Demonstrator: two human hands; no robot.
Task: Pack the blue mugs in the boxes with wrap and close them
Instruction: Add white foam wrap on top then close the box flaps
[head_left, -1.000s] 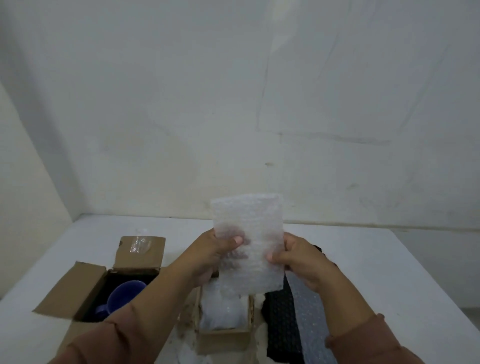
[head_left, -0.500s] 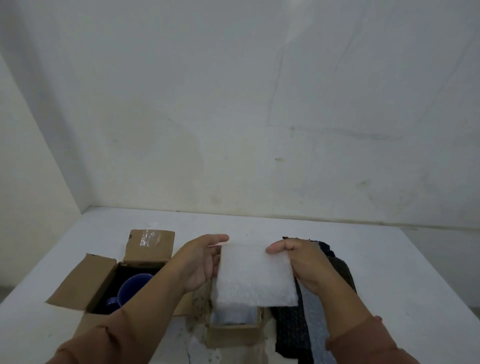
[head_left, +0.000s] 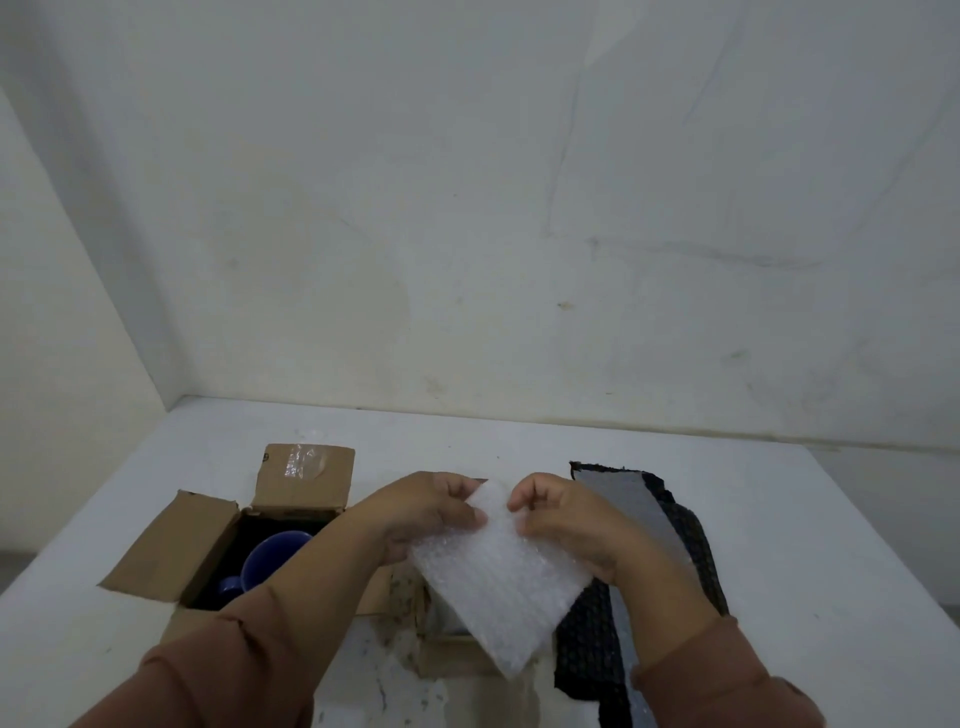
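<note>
You hold a sheet of bubble wrap (head_left: 498, 577) in both hands above the near box (head_left: 457, 656), which serves here as the reference point. Your left hand (head_left: 426, 514) pinches the sheet's far corner from the left side, thumb over fingers, clamped on the wrap. Your right hand (head_left: 566, 525) grips the same far edge from the right, fingers curled and closed on the wrap. The sheet hangs tilted, its lower corner reaching down over the near box's front wall and hiding most of the opening; whether a mug already sits inside cannot be told.

To the left of the near box stands a second box (head_left: 218, 535) with its flaps open. A blue mug (head_left: 272, 561) sits inside it, unwrapped and without padding on top. To the right of the near box lies a pile of dark wrap (head_left: 680, 545) on the table (head_left: 805, 545), partly under your right forearm.

Judgement: the step in hand is padding the near box. Neither box is closed.

The next move calls for lowering the sheet squarely into the near box's opening, pressing it down flat, then folding the flaps. Keep the sheet's lower corner from catching on the front wall.
</note>
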